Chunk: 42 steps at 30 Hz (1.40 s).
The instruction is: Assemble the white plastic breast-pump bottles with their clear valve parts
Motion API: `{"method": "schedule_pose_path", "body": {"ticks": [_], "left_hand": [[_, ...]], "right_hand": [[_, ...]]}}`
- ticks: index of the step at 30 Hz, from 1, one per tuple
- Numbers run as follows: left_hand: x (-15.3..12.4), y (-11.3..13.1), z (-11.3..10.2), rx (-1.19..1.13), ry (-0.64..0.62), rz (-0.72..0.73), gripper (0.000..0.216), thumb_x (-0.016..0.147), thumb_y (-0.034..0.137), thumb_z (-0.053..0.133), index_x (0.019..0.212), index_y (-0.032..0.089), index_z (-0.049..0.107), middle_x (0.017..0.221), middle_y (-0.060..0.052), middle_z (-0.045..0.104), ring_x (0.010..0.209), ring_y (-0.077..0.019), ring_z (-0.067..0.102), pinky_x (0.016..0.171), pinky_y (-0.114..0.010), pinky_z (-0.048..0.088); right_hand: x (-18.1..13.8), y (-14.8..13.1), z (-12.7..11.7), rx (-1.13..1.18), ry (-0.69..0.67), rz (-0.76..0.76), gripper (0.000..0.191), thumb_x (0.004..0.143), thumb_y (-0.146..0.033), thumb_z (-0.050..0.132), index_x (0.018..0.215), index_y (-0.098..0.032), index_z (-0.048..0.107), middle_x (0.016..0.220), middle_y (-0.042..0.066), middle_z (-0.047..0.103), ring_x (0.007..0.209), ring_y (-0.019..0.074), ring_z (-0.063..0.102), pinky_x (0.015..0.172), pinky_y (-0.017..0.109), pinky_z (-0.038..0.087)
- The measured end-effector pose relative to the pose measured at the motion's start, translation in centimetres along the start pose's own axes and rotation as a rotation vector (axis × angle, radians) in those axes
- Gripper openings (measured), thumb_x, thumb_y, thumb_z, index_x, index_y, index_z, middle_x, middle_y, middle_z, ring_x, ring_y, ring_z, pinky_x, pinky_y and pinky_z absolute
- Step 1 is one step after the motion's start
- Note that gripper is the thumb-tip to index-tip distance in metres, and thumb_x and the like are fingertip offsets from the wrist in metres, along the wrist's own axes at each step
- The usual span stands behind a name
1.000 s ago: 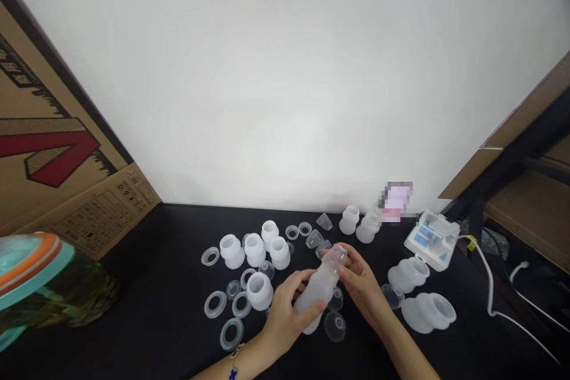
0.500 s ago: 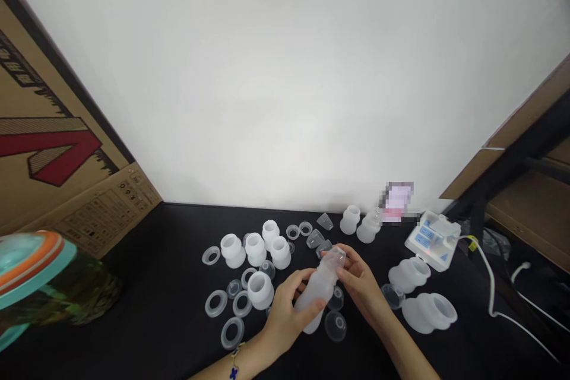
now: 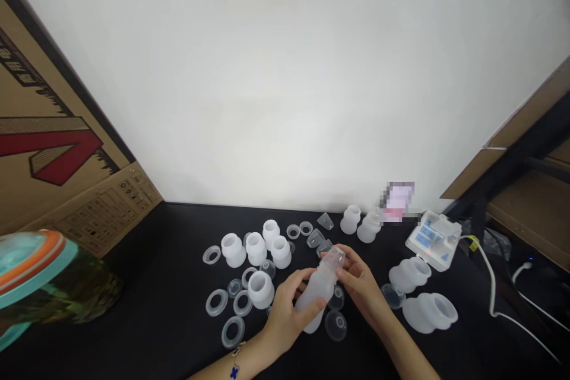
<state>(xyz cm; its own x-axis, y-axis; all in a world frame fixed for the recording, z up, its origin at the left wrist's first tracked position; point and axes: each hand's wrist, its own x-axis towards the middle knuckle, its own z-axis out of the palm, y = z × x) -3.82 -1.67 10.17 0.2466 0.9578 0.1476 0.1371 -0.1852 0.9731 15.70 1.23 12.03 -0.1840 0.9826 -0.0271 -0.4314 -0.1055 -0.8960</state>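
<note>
My left hand (image 3: 285, 312) is wrapped round the body of a frosted white bottle (image 3: 317, 292), held tilted above the black table (image 3: 146, 320). My right hand (image 3: 361, 285) pinches the clear cap (image 3: 335, 257) on the bottle's top end. Around the hands lie several white bottle bodies (image 3: 260, 289), clear rings (image 3: 232, 331) and small clear domed caps (image 3: 335, 325).
Two larger frosted bottles (image 3: 430, 312) lie at the right, beside a white device (image 3: 433, 239) with a white cable (image 3: 492, 291). A cardboard box (image 3: 53, 148) leans at the left, with a teal and orange lidded container (image 3: 31, 273) in front. A white wall closes the back.
</note>
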Motion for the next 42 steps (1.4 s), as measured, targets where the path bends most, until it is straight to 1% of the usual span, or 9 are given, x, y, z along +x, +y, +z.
{"method": "schedule_pose_path", "body": {"ticks": [4,17,21,28,33,38,42], "left_hand": [[0.00,-0.14,0.00,-0.008,0.005,-0.002,0.045,0.085,0.044,0.074,0.123,0.021,0.067,0.105,-0.005,0.073,0.084,-0.0212,0.063,0.072,-0.029,0.049],[0.11,0.00,0.01,-0.036,-0.020,-0.017,0.046,0.086,0.045,0.073,0.124,0.021,0.065,0.108,-0.006,0.073,0.084,-0.0220,0.065,0.071,-0.029,0.050],[0.02,-0.19,0.02,-0.028,-0.017,-0.008,0.046,0.086,0.045,0.073,0.124,0.021,0.065,0.108,-0.006,0.073,0.084,-0.0215,0.064,0.071,-0.029,0.050],[-0.05,0.15,0.00,-0.031,-0.019,-0.011,0.045,0.085,0.045,0.073,0.123,0.020,0.066,0.106,-0.007,0.073,0.084,-0.0227,0.065,0.071,-0.030,0.051],[0.00,0.17,-0.03,-0.021,-0.014,0.001,0.044,0.085,0.044,0.074,0.122,0.021,0.067,0.103,-0.006,0.073,0.082,-0.0219,0.064,0.070,-0.029,0.050],[0.03,0.30,-0.04,-0.024,-0.012,0.006,0.044,0.085,0.044,0.074,0.122,0.021,0.068,0.105,-0.006,0.073,0.084,-0.0220,0.065,0.071,-0.029,0.050],[0.02,0.32,-0.01,-0.038,-0.014,0.002,0.044,0.085,0.044,0.074,0.122,0.021,0.067,0.104,-0.006,0.073,0.083,-0.0217,0.065,0.070,-0.029,0.050]], "right_hand": [[0.06,0.04,-0.02,-0.001,-0.006,0.000,0.051,0.069,-0.040,0.091,0.112,-0.027,0.067,0.109,0.008,0.078,0.098,0.0265,0.072,0.086,0.037,0.054],[0.28,0.31,-0.23,-0.035,-0.006,-0.015,0.052,0.068,-0.041,0.091,0.111,-0.027,0.066,0.107,0.008,0.078,0.095,0.0262,0.073,0.082,0.036,0.055],[0.36,0.52,-0.33,-0.042,-0.004,-0.032,0.053,0.067,-0.042,0.091,0.111,-0.027,0.066,0.106,0.008,0.078,0.096,0.0273,0.073,0.083,0.038,0.056],[0.08,0.09,0.07,-0.059,0.013,-0.015,0.053,0.068,-0.042,0.090,0.113,-0.026,0.066,0.109,0.010,0.077,0.098,0.0288,0.072,0.086,0.042,0.055],[0.15,0.24,-0.05,-0.062,0.013,-0.007,0.054,0.068,-0.043,0.090,0.112,-0.027,0.066,0.106,0.010,0.078,0.099,0.0305,0.072,0.086,0.042,0.055],[0.19,0.51,-0.25,-0.049,-0.004,-0.016,0.052,0.069,-0.043,0.090,0.113,-0.027,0.066,0.106,0.009,0.078,0.098,0.0290,0.072,0.084,0.041,0.055],[0.06,0.35,-0.07,-0.065,0.009,-0.006,0.051,0.071,-0.043,0.089,0.114,-0.026,0.066,0.108,0.010,0.078,0.097,0.0291,0.072,0.085,0.041,0.054]]}}
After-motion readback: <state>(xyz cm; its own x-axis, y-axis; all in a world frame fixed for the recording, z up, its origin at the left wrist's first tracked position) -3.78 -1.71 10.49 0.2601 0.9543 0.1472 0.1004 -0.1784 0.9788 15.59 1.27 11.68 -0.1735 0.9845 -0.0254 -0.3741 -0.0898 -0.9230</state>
